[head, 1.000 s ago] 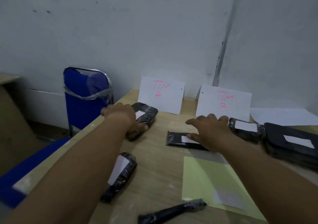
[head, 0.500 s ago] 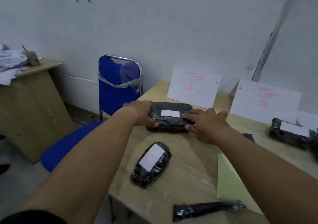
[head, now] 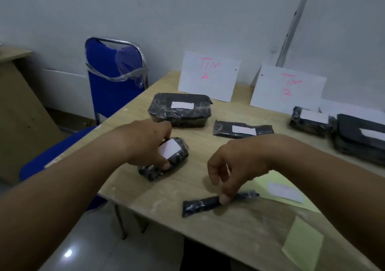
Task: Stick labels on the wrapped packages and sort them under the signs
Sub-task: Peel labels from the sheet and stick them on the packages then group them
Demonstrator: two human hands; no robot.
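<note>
My left hand [head: 149, 143] grips a small oval black-wrapped package [head: 166, 160] with a white label, lying near the table's left edge. My right hand [head: 233, 166] pinches a thin black-wrapped stick package [head: 202, 205] with no label showing, near the front edge. A large labelled package [head: 180, 109] lies under the left sign [head: 209, 76]. A flat labelled package [head: 242, 129] rests between the signs. Two labelled packages [head: 311, 121] [head: 362, 137] lie under the right sign [head: 288, 89].
A yellow backing sheet [head: 268, 187] with one white label [head: 285, 192] lies under my right forearm; a yellow scrap [head: 302, 243] sits at the wooden table's [head: 239, 233] front edge. A blue chair [head: 114, 79] stands left of the table, a wooden desk [head: 16, 96] farther left.
Both hands left the large package under the left sign and drew back. My left hand took hold of the oval package; my right hand dropped onto the thin stick package.
</note>
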